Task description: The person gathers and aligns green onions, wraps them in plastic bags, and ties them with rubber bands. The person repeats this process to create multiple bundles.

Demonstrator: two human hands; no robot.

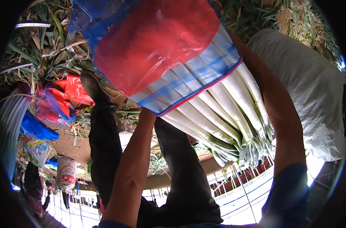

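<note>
A bundle of leeks or large green onions (pixel 218 108) fills the middle of the view, thick white stems slanting down to green leaf bases. Over its upper part sits a translucent bag (pixel 161 51) with a large red patch, blue bands and a red hem. My left forearm (pixel 133 165) runs up to the hem's left corner, and the hand is hidden behind the bag. Along the bundle's right side bends my right forearm (pixel 278 99), its hand covered by the bag too. The bundle appears held up between both arms, though no fingers show.
A stuffed pale woven sack (pixel 301 85) lies at the right. Red and blue bags (pixel 61 99), another bundle of pale stalks (pixel 12 114) and a printed white bucket (pixel 67 172) are at the left. Cut leaves (pixel 47 54) litter the ground around my shoe (pixel 93 85).
</note>
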